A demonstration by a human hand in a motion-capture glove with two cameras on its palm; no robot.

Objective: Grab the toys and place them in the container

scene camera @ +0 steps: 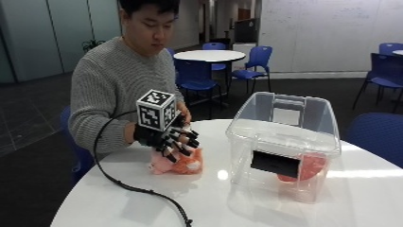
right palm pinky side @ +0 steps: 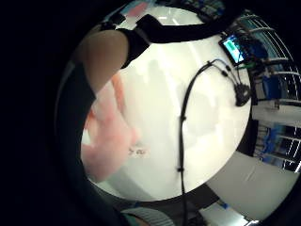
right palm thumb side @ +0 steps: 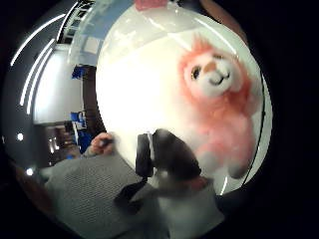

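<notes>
A pink plush toy [scene camera: 179,164] lies on the round white table [scene camera: 207,208] in front of the person. My gloved right hand [scene camera: 170,137] hovers right over it, fingers spread and pointing down at its top, nothing gripped. The thumb side palm view shows the plush [right palm thumb side: 219,104] lying face up on the table. In the little finger side palm view, its pink fur [right palm pinky side: 108,136] lies beside a finger. A clear plastic container [scene camera: 252,127] stands to the right of the hand, holding a red toy [scene camera: 306,168].
A black cable [scene camera: 138,189] runs from the glove across the near part of the table. The container carries a black label [scene camera: 275,164] on its front wall. The person's bare hand [right palm thumb side: 102,143] rests at the table's edge. Blue chairs and another table stand behind.
</notes>
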